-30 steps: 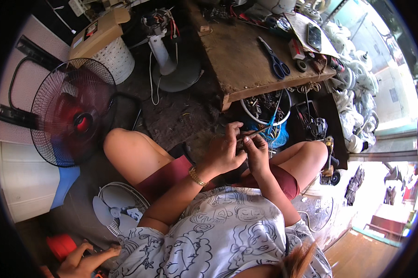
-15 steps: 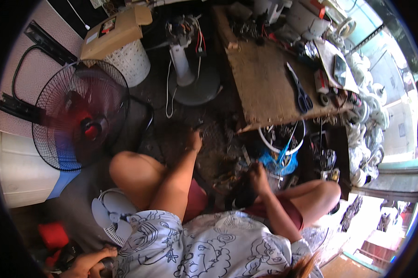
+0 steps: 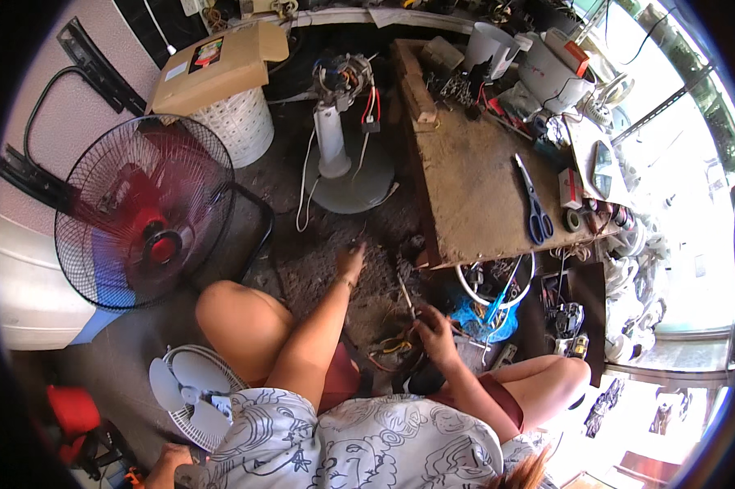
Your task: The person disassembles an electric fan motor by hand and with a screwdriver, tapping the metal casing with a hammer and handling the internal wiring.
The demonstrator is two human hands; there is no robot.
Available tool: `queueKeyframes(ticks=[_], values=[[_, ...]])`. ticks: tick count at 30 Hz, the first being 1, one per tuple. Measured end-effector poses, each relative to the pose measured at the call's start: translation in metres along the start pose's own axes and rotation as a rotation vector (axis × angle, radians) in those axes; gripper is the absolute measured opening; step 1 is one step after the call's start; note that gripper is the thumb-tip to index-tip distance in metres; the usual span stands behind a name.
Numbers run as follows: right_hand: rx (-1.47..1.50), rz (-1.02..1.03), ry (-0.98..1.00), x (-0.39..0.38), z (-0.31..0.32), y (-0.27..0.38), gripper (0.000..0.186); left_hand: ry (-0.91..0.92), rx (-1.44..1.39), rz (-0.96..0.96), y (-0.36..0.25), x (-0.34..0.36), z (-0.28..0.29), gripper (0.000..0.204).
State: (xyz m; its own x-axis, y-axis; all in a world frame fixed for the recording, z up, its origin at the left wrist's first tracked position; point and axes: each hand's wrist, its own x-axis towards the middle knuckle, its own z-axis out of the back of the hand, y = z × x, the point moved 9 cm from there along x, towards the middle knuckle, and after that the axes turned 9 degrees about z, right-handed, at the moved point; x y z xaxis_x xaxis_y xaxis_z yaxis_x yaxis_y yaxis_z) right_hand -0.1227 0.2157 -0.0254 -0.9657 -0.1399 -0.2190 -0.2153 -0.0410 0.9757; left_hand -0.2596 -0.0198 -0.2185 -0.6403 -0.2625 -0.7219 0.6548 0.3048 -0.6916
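Note:
My left hand (image 3: 351,265) reaches out over the dark floor, short of the stripped fan stand (image 3: 330,151). Its fingers look pinched together; what they hold, if anything, is too small to make out. Lower and to the right, my right hand (image 3: 435,332) grips a slim tool with a long pale shaft (image 3: 406,292), its tip pointing up and away from me. The stand has a white column, a round grey base and a bare motor (image 3: 339,77) with loose red and white wires. Below my right hand lie wires and small tools (image 3: 393,346).
A red-bladed fan (image 3: 151,220) stands at the left, beside a carton (image 3: 221,69) on a white bin. Scissors (image 3: 534,204) lie on the wooden bench (image 3: 465,187) at right. A blue bag (image 3: 486,322) sits under it. Another person's hand (image 3: 172,460) is at lower left, near a grey-bladed fan (image 3: 190,394).
My right hand has moved left and now holds the slim tool up in plain sight. The camera view has shifted, so the scene sits lower. My left hand stays near the same floor spot.

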Motion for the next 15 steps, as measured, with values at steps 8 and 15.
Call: queueKeyframes(ticks=[8,15], values=[[0.06,0.13,-0.047,0.002,-0.014,0.074,0.029,0.722,-0.643,0.159,-0.101,-0.175,-0.055,0.023],[-0.051,0.228,0.029,-0.012,-0.028,0.091,0.027,0.889,-0.68,0.089,-0.1,-0.223,-0.029,0.024]])
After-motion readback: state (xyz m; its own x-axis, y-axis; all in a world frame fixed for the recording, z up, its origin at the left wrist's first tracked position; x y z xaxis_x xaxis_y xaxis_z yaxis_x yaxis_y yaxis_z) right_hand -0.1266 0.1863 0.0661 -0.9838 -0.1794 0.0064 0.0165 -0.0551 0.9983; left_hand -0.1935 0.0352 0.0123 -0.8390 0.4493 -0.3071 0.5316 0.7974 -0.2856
